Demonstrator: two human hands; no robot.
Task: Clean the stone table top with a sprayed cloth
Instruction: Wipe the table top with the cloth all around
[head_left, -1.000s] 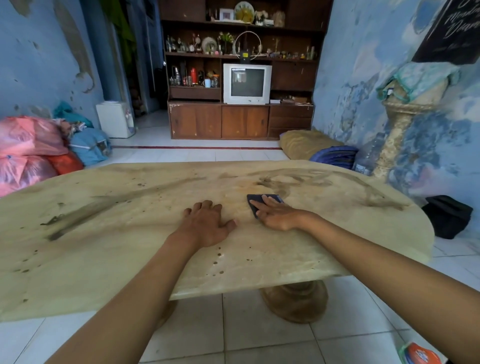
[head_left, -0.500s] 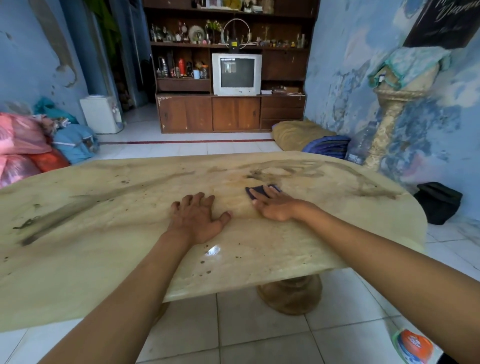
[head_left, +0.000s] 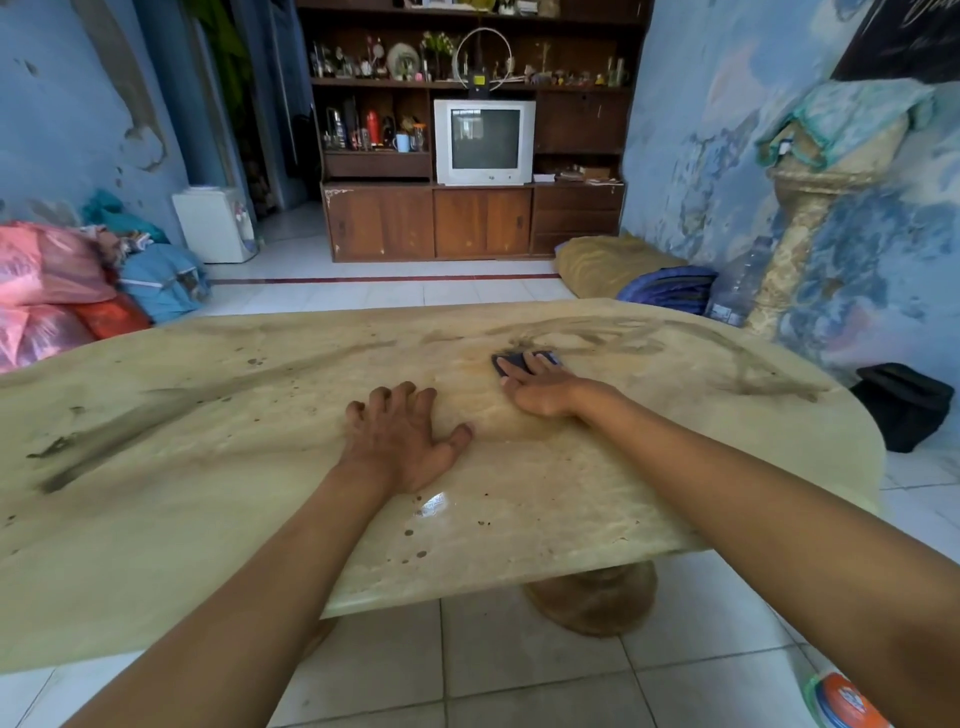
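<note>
A beige stone table top (head_left: 208, 467) fills the middle of the view, streaked with dark dusty smears and small spots. My right hand (head_left: 540, 387) lies flat on a small dark blue cloth (head_left: 506, 362) and presses it to the stone beside a swirl of grime at the far right. Most of the cloth is hidden under the fingers. My left hand (head_left: 402, 439) rests palm down on the table, fingers spread, holding nothing, a short way left of the cloth.
The table's stone pedestal (head_left: 592, 603) stands on white floor tiles. An orange-labelled bottle (head_left: 841, 701) sits at the bottom right. Bags (head_left: 57, 280) are piled at the left wall, cushions (head_left: 623, 267) and a black bag (head_left: 904, 405) lie at the right, and a TV cabinet (head_left: 478, 218) stands beyond.
My right hand has slid the cloth farther away across the table toward the grime swirl. My left hand stays planted in about the same spot.
</note>
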